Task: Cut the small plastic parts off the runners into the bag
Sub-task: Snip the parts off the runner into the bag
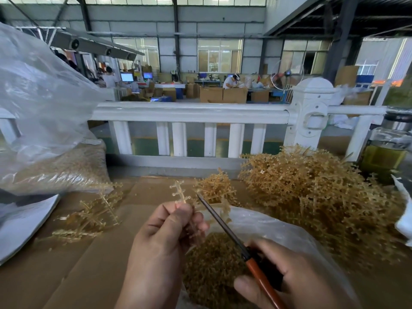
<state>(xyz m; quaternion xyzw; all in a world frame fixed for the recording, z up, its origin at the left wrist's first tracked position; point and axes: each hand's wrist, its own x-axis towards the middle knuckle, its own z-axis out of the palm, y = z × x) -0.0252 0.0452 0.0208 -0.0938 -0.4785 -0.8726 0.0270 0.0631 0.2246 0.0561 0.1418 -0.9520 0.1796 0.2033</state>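
The left hand (165, 237) pinches a pale, translucent branched plastic runner (179, 192) between thumb and fingertips, with its studded tip standing up above the knuckles. The right hand (289, 275) is wrapped round the orange-red handles of a pair of dark-bladed scissors (220, 224). The blades look drawn together and slant up to just beside the runner's right side. Directly beneath both hands lies the open clear plastic bag (278, 226), holding a heap of small amber cut parts (211, 264).

To cut well, I judge the runner should be held over the bag's mouth, so each snipped piece drops in rather than onto the brown cardboard sheet (89, 275) left of the left hand. Open the blades only slightly and bite close to the stem at each stub. Turn the runner with the left fingers instead of chasing it with the scissors, and keep fingertips below the blade line. A big tangled pile of amber uncut runners (312, 192) lies beyond the right hand.
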